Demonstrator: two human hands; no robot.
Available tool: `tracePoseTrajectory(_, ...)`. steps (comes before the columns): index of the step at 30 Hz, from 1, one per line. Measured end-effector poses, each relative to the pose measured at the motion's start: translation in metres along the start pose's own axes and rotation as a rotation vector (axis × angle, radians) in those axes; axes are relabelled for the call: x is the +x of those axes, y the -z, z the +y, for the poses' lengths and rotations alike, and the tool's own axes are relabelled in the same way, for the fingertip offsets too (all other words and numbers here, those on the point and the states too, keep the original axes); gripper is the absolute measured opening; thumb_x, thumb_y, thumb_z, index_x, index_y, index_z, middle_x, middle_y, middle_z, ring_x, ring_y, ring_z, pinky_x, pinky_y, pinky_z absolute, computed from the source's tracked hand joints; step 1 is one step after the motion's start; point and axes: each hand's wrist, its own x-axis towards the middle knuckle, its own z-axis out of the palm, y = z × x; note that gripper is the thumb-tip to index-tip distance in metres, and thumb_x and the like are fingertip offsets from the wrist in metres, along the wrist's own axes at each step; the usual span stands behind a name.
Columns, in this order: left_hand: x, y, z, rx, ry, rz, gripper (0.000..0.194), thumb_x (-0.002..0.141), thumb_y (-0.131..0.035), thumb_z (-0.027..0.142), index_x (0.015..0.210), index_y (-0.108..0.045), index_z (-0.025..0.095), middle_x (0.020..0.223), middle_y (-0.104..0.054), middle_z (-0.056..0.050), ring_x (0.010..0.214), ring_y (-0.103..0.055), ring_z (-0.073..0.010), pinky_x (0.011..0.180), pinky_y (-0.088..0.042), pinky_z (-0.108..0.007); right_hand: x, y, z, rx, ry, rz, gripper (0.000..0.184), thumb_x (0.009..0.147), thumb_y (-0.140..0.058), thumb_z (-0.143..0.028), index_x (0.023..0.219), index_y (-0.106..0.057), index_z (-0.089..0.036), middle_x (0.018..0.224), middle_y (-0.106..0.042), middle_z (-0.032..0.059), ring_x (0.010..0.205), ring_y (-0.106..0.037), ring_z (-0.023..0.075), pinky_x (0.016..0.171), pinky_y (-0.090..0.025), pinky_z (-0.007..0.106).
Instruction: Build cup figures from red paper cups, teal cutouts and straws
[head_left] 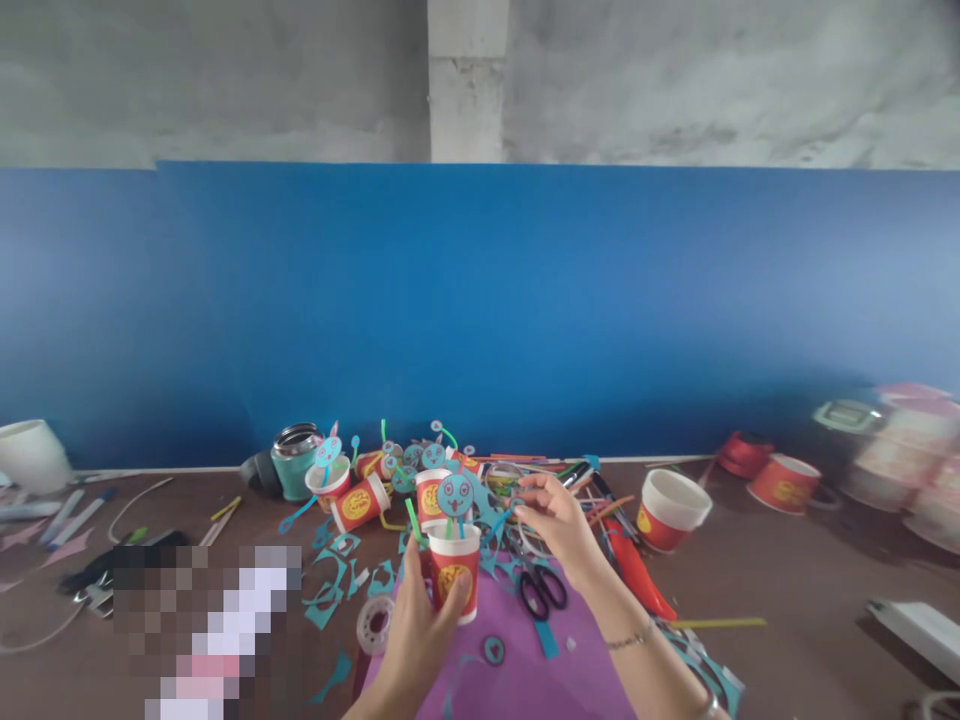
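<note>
My left hand (pixel 427 610) is wrapped around a red and white paper cup (pixel 466 575), held upright over the purple sheet (pixel 525 655). A round blue paper face (pixel 454 495) rises above the cup's rim, and a green straw (pixel 414 520) sticks out on its left side. To the right of the cup, my right hand (pixel 555 520) pinches the end of a thin blue straw (pixel 500 522); its other end lies close to the cup, and I cannot tell whether they are joined. Below my right hand lie black-handled scissors (pixel 541 592). A small blue paper disc (pixel 493 650) rests on the sheet.
Behind are several decorated paper cups (pixel 360 503) and a teal thermos (pixel 295 462). Blue paper scraps (pixel 326 590) and a tape roll (pixel 374 625) lie left. On the right stand stacked cups (pixel 673 510), a red pouch (pixel 637 570) and another cup (pixel 784 484).
</note>
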Motion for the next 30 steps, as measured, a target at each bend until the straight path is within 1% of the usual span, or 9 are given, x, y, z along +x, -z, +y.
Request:
tracePoseTrajectory(3,-0.001,0.0,-0.002,0.066,-0.027,0.011,0.077,0.08,-0.053,0.042,0.142,-0.018,0.011,0.125,-0.056,-0.02,0.113,-0.055,-0.0296,0.093,-0.043,-0.043,-0.001,0.002,-0.004,0.005,-0.016,-0.08,0.035,0.062,-0.066,-0.025,0.093,-0.052,-0.02,0.069,-0.066,-0.0011,0.051,-0.052,0.0106,0.047,-0.034,0.021)
tracePoseTrajectory(6,-0.003,0.0,-0.006,0.147,-0.082,-0.009,0.074,0.078,-0.055,0.035,0.141,-0.024,0.013,0.12,-0.058,-0.018,0.107,-0.057,-0.03,0.091,-0.044,-0.044,-0.004,0.004,-0.01,-0.085,0.001,-0.199,0.032,0.063,-0.06,-0.017,0.094,-0.051,-0.02,0.073,-0.07,0.0004,0.046,-0.047,0.0085,0.045,-0.03,0.021)
tracePoseTrajectory(10,-0.006,-0.002,-0.009,0.175,-0.148,-0.04,0.077,0.073,-0.06,0.031,0.141,-0.027,0.015,0.123,-0.056,-0.017,0.11,-0.055,-0.0306,0.093,-0.043,-0.045,-0.01,0.003,-0.019,-0.187,0.045,-0.309,0.035,0.064,-0.057,-0.012,0.098,-0.055,-0.018,0.073,-0.071,0.0011,0.053,-0.053,0.0105,0.052,-0.036,0.022)
tracePoseTrajectory(14,-0.006,-0.001,0.0,0.141,-0.133,-0.012,0.069,0.076,-0.058,0.034,0.137,-0.032,0.014,0.119,-0.058,-0.017,0.107,-0.057,-0.0294,0.09,-0.045,-0.042,-0.012,0.0,-0.025,-0.08,-0.022,-0.278,0.046,0.067,-0.064,-0.021,0.112,-0.052,-0.019,0.083,-0.072,0.0029,0.052,-0.051,0.0095,0.05,-0.034,0.022)
tracePoseTrajectory(16,-0.005,0.0,0.006,0.121,-0.148,-0.006,0.065,0.076,-0.057,0.034,0.134,-0.035,0.014,0.117,-0.06,-0.016,0.105,-0.058,-0.0285,0.089,-0.046,-0.04,-0.013,-0.002,-0.025,-0.01,-0.054,-0.241,0.045,0.067,-0.067,-0.026,0.109,-0.054,-0.02,0.083,-0.07,0.0017,0.054,-0.052,0.0094,0.05,-0.034,0.022)
tracePoseTrajectory(18,-0.006,0.0,0.009,0.108,-0.167,-0.003,0.063,0.077,-0.057,0.032,0.133,-0.036,0.014,0.115,-0.061,-0.015,0.102,-0.059,-0.0274,0.087,-0.047,-0.039,-0.013,-0.004,-0.025,0.02,-0.057,-0.197,0.038,0.065,-0.07,-0.027,0.1,-0.058,-0.019,0.076,-0.066,-0.0008,0.058,-0.054,0.0103,0.052,-0.036,0.022)
tracePoseTrajectory(21,-0.007,-0.001,0.008,0.1,-0.171,-0.011,0.064,0.077,-0.056,0.031,0.134,-0.033,0.014,0.115,-0.061,-0.015,0.102,-0.059,-0.0267,0.087,-0.047,-0.038,-0.014,-0.007,-0.023,0.009,-0.027,-0.169,0.034,0.065,-0.07,-0.026,0.096,-0.058,-0.018,0.069,-0.06,-0.0035,0.059,-0.052,0.0099,0.054,-0.037,0.022)
tracePoseTrajectory(26,-0.007,-0.003,-0.002,0.063,-0.172,-0.016,0.067,0.078,-0.057,0.034,0.136,-0.029,0.015,0.122,-0.057,-0.016,0.109,-0.057,-0.0273,0.091,-0.045,-0.039,-0.016,-0.007,-0.021,0.03,0.083,-0.141,0.032,0.069,-0.066,-0.025,0.097,-0.051,-0.02,0.064,-0.052,-0.0068,0.054,-0.044,0.0084,0.05,-0.032,0.021)
tracePoseTrajectory(30,-0.007,-0.003,-0.003,0.003,-0.167,-0.035,0.066,0.081,-0.055,0.035,0.137,-0.026,0.017,0.126,-0.055,-0.016,0.114,-0.054,-0.0272,0.095,-0.043,-0.04,-0.015,-0.007,-0.021,0.041,0.088,-0.106,0.032,0.068,-0.066,-0.026,0.095,-0.049,-0.021,0.063,-0.052,-0.0068,0.054,-0.045,0.0087,0.05,-0.032,0.021)
